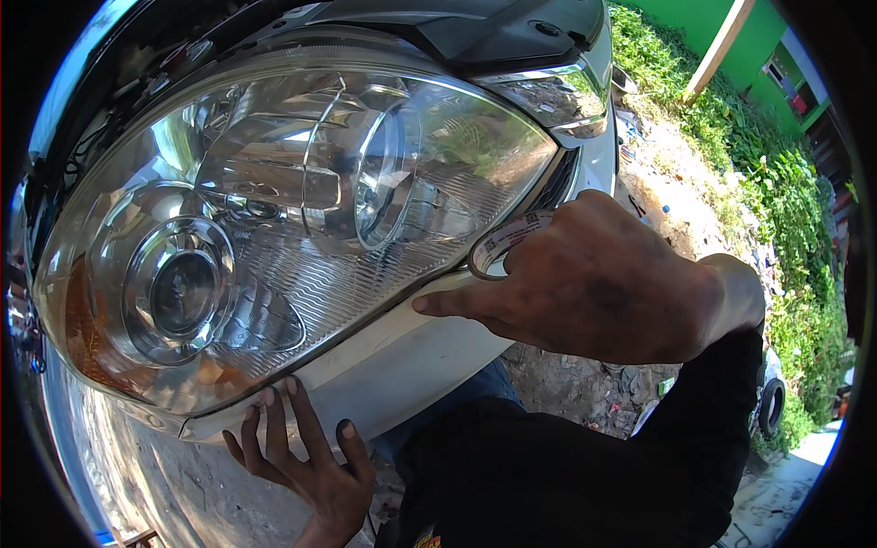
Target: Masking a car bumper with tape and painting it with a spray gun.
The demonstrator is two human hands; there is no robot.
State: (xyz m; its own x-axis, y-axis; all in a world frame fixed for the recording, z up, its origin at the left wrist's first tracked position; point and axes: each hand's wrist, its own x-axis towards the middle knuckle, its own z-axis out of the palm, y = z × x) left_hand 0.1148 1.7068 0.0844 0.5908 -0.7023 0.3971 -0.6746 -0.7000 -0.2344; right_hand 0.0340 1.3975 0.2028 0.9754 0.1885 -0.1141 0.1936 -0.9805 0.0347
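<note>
2 hands in view, 1 headlight, 1 tape roll, 1 tyre, 1 post. R hand [612,283] has the tape [508,236], closed round it w/ the roll tucked at the index side; index finger sticks out L, tip on the white bumper [384,361] just below the seam [352,336]. So the tape's at the inner lower edge of the headlight [301,164], nr its pointed end. L hand [315,470] is open, nothing in it, 5 digits spread, fingertips up at the bumper by the headlight's lower edge, well apart from the R hand. Hidden: R thumb's grip & the far side of the roll, both behind the hand; can't tell if a strip of tape runs along the seam. L wrist cut off by the lower edge; black top [548,475] cut off too, blue trousers [489,388] only partly showing btwn it & the bumper. Tyre [773,406] small, far R, nr the grass [795,219]; post [719,50] cut off at top, in front of the green wall [772,87]. Only container-like thing is the headlight: clear cover, w/ 1 round lens [187,292] L, 1 bowl reflector [379,183] R & amber parts [82,320] at the outer side; glare blurs the insides.
</note>
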